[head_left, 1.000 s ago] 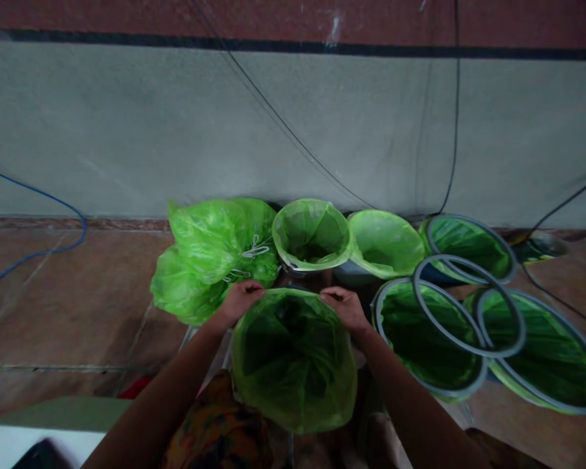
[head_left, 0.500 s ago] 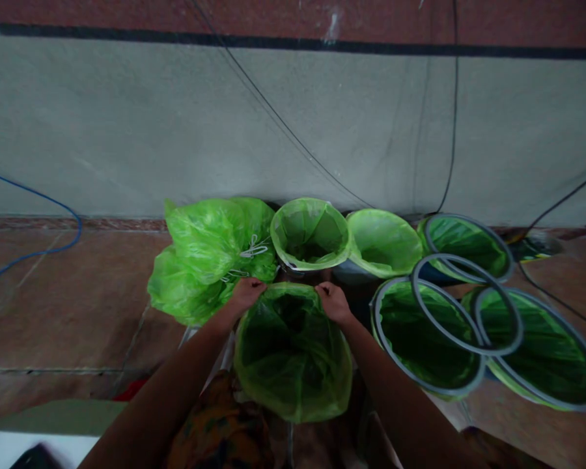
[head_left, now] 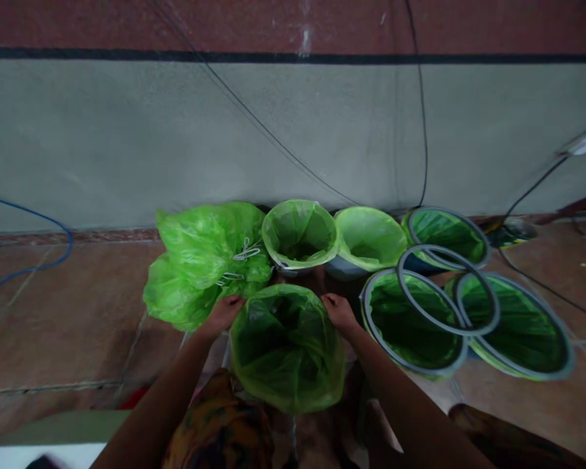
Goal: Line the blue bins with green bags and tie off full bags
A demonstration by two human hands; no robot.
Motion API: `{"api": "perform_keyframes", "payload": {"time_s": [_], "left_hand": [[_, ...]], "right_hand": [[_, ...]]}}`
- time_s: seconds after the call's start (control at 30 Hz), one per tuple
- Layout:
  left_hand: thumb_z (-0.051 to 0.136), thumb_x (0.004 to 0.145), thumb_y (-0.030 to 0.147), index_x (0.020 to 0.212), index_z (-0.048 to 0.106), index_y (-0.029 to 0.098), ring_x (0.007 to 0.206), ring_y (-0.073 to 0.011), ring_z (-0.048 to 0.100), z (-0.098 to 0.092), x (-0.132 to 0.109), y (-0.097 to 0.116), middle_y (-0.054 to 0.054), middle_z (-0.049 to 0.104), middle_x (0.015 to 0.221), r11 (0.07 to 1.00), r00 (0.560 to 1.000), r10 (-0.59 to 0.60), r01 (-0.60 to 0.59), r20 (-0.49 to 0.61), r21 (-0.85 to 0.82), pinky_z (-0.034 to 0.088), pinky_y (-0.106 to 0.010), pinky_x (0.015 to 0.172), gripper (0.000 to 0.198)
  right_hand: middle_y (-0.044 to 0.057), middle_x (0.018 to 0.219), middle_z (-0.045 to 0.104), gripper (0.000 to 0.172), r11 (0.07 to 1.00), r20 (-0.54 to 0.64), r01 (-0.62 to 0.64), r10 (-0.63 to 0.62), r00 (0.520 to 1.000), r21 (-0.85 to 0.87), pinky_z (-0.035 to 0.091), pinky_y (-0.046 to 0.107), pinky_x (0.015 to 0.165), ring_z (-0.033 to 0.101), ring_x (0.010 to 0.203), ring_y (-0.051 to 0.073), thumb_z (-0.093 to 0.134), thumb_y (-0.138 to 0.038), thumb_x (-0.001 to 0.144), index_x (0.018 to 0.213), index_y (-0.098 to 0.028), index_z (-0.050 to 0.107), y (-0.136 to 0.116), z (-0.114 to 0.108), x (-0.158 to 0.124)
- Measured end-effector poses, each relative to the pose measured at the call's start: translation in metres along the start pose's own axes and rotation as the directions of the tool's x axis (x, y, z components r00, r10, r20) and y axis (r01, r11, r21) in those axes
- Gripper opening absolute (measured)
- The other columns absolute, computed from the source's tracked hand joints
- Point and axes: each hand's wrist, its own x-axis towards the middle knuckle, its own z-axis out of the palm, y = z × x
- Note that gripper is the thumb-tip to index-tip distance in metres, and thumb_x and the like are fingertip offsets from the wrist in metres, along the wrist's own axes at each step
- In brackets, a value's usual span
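Observation:
A green plastic bag lines a bin right in front of me, its mouth spread wide and folded outward over the rim. At the far left of that rim, my left hand is closed on the bag's edge. My right hand pinches the edge on the opposite side. The bin itself is mostly hidden beneath the bag. Just beyond my hands stand two more bins with green liners, one dark inside and one paler bin. Filled green bags tied with white string lie beside my left hand.
To the right, several lined bins with grey rims stand together, and a loose grey ring lies across them. A grey wall with hanging cables rises behind. A blue hose curves over the tiled floor at left.
My hands have moved apart along the rim, the left one going outward to the left, and the bag's mouth is spread wider. The whole view has shifted slightly.

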Motion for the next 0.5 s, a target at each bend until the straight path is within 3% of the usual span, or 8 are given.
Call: {"api": "perform_keyframes", "payload": {"time_s": [0.13,0.27,0.5], "left_hand": [[0.053,0.074,0.043,0.079,0.07,0.018,0.075,-0.0202,0.065,-0.006,-0.019,-0.011,-0.003,0.07,0.075,0.997,0.996,0.075,-0.074,-0.057,0.022,0.048,-0.027,0.066,0.031],[0.057,0.072,0.049,0.086,0.069,0.019,0.08,-0.0217,0.066,-0.006,-0.033,-0.016,-0.004,0.072,0.081,0.993,0.989,0.117,-0.114,-0.092,0.043,0.051,-0.029,0.073,0.036],[0.065,0.066,0.056,0.093,0.067,0.019,0.084,-0.022,0.067,-0.003,-0.045,-0.037,-0.004,0.074,0.086,0.991,0.992,0.04,-0.055,-0.12,-0.122,0.054,-0.03,0.076,0.045]], "right_hand": [[0.006,0.07,0.066,0.036,0.996,-0.074,0.027,-0.033,0.997,-0.089,0.042,0.026,0.063,0.058,0.067,0.017,0.043,-0.044,0.084,0.07,-0.018,0.063,0.007,-0.004,-0.021],[0.008,0.072,0.066,0.039,0.994,-0.119,-0.021,0.009,0.993,-0.108,0.041,0.026,0.064,0.059,0.068,0.018,0.04,-0.047,0.086,0.07,-0.019,0.062,0.011,-0.004,-0.04],[0.009,0.072,0.067,0.042,0.985,-0.212,-0.11,0.08,0.974,-0.131,0.04,0.028,0.063,0.059,0.068,0.02,0.037,-0.046,0.085,0.069,-0.018,0.063,0.011,0.0,-0.054]]}}
